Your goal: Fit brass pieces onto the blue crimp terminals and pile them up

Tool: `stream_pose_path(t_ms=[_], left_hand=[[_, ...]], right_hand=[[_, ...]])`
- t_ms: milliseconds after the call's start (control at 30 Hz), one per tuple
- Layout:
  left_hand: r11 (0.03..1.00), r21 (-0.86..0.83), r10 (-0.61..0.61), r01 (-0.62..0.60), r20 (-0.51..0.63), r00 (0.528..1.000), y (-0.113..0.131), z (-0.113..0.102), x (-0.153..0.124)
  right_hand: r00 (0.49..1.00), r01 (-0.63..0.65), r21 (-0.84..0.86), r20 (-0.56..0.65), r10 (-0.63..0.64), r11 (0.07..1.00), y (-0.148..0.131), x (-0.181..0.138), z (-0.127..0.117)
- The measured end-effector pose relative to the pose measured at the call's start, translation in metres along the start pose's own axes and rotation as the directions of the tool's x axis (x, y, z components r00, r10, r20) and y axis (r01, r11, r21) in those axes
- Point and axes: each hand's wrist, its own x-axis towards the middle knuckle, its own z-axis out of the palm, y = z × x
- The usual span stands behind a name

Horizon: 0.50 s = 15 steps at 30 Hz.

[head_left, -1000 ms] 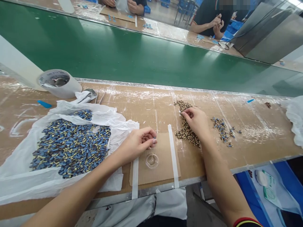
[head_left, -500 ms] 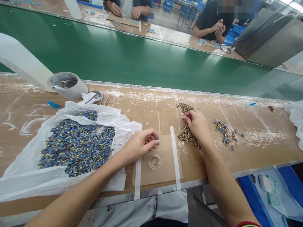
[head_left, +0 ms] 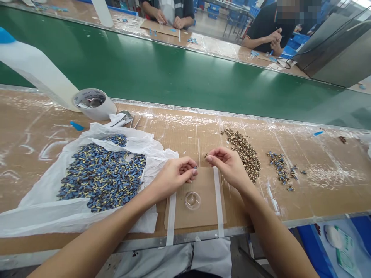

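Observation:
My left hand [head_left: 181, 172] pinches a tiny blue piece [head_left: 195, 167] above a cardboard pad [head_left: 185, 220], its fingers curled. Facing it, my right hand [head_left: 223, 162] has a small brown and gold piece [head_left: 206, 156] between thumb and forefinger. Below the hands, a small clear round dish [head_left: 193, 200] sits on the pad. To the left, a heap of blue, yellow and dark pieces [head_left: 101, 173] lies on white cloth-like wrapping [head_left: 43, 185]. Right of my right hand spreads a pile of brown and gold pieces [head_left: 246, 152].
Blue and gold pieces [head_left: 279, 168] lie in a group farther right. A tape roll [head_left: 94, 106] and a white bottle [head_left: 43, 73] stand at the back left. Beyond runs a green belt [head_left: 174, 77], with two people [head_left: 266, 34] working across it. A blue bin [head_left: 307, 239] is below right.
My right hand has come left from the brown and gold pile with one small piece, close to my left hand. The left hand keeps its pinch. The view has shifted slightly.

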Motion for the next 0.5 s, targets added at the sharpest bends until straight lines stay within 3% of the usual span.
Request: stream_pose_path(t_ms=[200, 500], left_hand=[[1.0, 0.002, 0.005, -0.005, -0.046, 0.999, 0.0006, -0.0006, 0.0008], [0.999, 0.035, 0.002, -0.001, -0.046, 0.999, -0.0038, -0.0024, 0.0011]], right_hand=[[0.991, -0.058, 0.061, 0.123, 0.05, 0.996, 0.0021, -0.0056, 0.0102], [0.986, -0.016, -0.014, 0.166, 0.018, 1.0, 0.0078, -0.0083, 0.0098]])
